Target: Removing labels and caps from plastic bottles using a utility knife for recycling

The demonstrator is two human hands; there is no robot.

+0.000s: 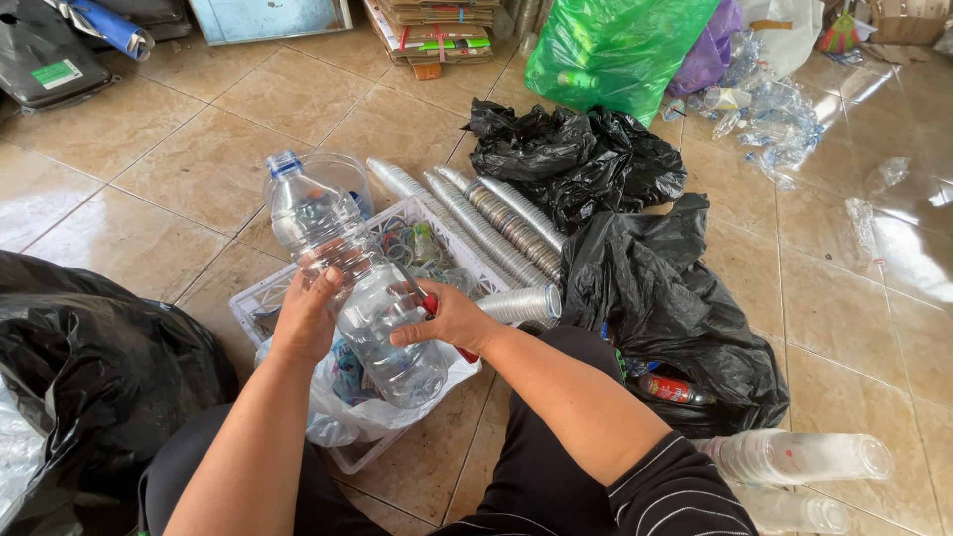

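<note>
I am sitting on the tiled floor (179, 159), and the biggest things around me are the black bags: one bulging at my nine o'clock (89, 367), another slumped open at three o'clock (675, 308). At twelve o'clock lie long stacks of nested clear cups (496, 223). Right in front of me sits a white plastic crate (260, 310) with a pale bag (347, 412) spilling from it. Over that crate I hold a large clear water bottle (352, 288) with a blue cap, tilted, neck toward eleven o'clock. My left hand (306, 316) is wrapped around its middle; my right hand (447, 320) rests on its lower body while pinching a small red-handled tool (431, 304). I judge I am stripping the bottle, probably its label; next calls for a steady grip and the blade angled away from my fingers. The tool's tip is hidden behind my hand, and the crate's jumbled contents are hard to make out.
</note>
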